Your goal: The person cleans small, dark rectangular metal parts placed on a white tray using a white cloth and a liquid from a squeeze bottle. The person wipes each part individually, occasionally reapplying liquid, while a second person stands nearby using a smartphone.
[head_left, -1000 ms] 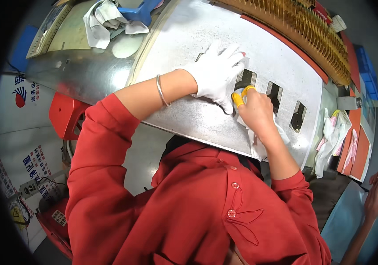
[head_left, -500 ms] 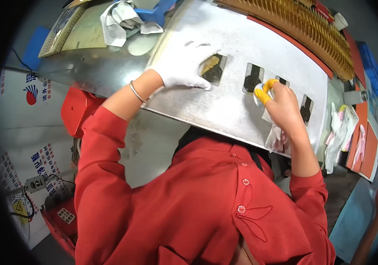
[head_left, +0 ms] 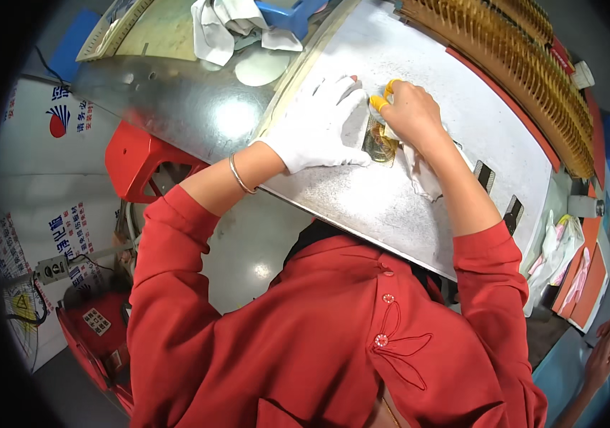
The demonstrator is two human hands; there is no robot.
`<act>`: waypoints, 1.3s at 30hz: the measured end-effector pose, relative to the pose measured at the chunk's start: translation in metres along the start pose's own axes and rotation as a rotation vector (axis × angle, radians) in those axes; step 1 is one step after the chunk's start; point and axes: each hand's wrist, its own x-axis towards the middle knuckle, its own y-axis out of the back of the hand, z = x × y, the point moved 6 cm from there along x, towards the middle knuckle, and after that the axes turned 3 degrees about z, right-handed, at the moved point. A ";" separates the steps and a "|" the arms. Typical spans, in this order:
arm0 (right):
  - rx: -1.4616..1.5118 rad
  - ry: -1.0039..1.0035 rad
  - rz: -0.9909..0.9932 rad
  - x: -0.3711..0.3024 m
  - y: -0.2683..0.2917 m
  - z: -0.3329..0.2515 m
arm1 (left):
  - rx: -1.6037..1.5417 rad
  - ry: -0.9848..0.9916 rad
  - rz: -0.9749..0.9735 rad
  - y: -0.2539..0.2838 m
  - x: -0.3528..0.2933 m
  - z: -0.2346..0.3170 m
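My left hand (head_left: 323, 128), in a white glove, lies on the white work surface (head_left: 333, 196) with fingers and thumb spread. Between its thumb and fingers is a small dark, patterned flat piece (head_left: 378, 146), partly covered by my hands. My right hand (head_left: 413, 114) is over that piece, yellow finger covers on its fingertips. Pinched in it is a white cloth (head_left: 423, 175), which hangs toward my wrist. Two more dark flat pieces with meshed edges, one (head_left: 485, 175) beside my right forearm and one (head_left: 513, 212) farther right, lie on the surface.
Brown racks (head_left: 505, 71) with rows of pins stand along the far right edge. At the far left are crumpled white cloths (head_left: 230, 28) and a blue bin (head_left: 287, 14). A red stool (head_left: 141, 160) is at my left. Another person's hand (head_left: 602, 349) holds a phone at right.
My right hand has moved left with the cloth, from the pieces on the right to the one beside my left hand. The whole view has shifted a little.
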 end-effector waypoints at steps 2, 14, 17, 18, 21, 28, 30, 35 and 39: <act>0.006 -0.031 0.006 -0.001 -0.004 -0.001 | 0.013 -0.013 0.018 -0.003 0.001 -0.003; -0.068 0.004 0.018 -0.047 -0.017 -0.014 | 0.050 -0.155 -0.132 -0.005 0.014 0.005; -0.064 0.037 0.002 -0.063 -0.020 -0.019 | 0.080 -0.190 -0.198 -0.004 0.013 0.006; -0.071 0.071 0.044 -0.069 -0.021 -0.020 | 0.097 -0.211 -0.201 -0.006 0.014 0.003; -0.007 0.035 -0.023 -0.088 -0.020 -0.028 | 0.104 -0.251 -0.178 -0.005 0.012 0.003; 0.158 0.075 -0.231 -0.142 -0.016 -0.019 | -0.310 -0.063 -0.143 -0.005 0.016 -0.021; 0.377 0.026 -0.243 -0.169 -0.002 0.006 | -0.754 0.185 -0.061 -0.009 0.012 -0.043; 0.733 -0.370 -0.012 -0.243 0.040 0.122 | -0.917 0.268 0.169 -0.002 0.011 -0.050; 0.627 -0.501 0.582 -0.307 0.060 0.208 | -0.773 0.295 0.174 -0.002 0.011 -0.045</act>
